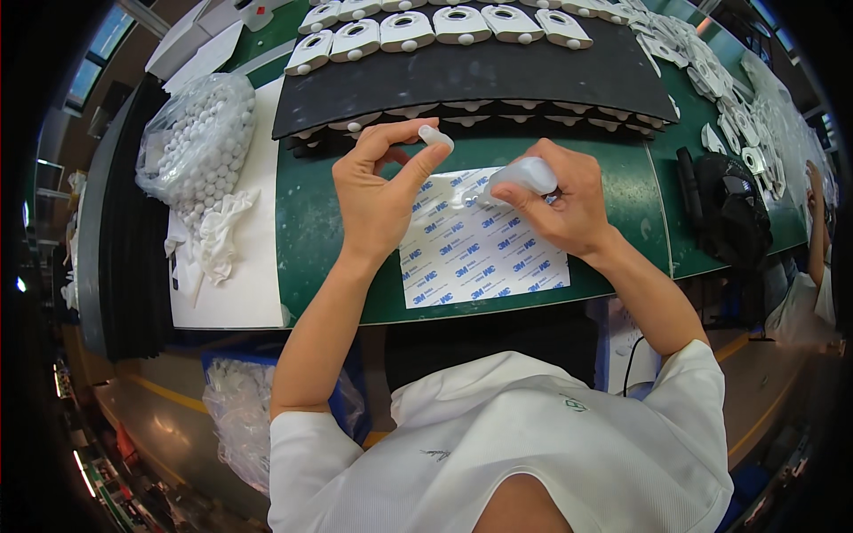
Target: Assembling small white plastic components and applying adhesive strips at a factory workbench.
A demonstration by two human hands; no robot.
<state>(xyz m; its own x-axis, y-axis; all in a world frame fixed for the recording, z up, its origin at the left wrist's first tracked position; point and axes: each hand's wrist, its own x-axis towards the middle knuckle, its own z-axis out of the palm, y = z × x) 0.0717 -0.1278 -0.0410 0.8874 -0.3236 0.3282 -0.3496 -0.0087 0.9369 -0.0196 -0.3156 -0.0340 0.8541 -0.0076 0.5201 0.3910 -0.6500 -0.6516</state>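
Between the thumb and forefinger of my left hand is a small white rounded piece, which looks like a bottle cap. My right hand is wrapped round a translucent white squeeze bottle. The bottle lies tipped over, its narrow end toward the left. Both hands are above a white sheet printed with blue marks, near the front edge of the green bench. A shiny clear patch shows at the sheet's far edge, beside the bottle's tip.
Black boards carry rows of white housings. At left, a clear bag of white balls and a crumpled white cloth lie on a white board. Right are a black bag, loose housings and another person's arm.
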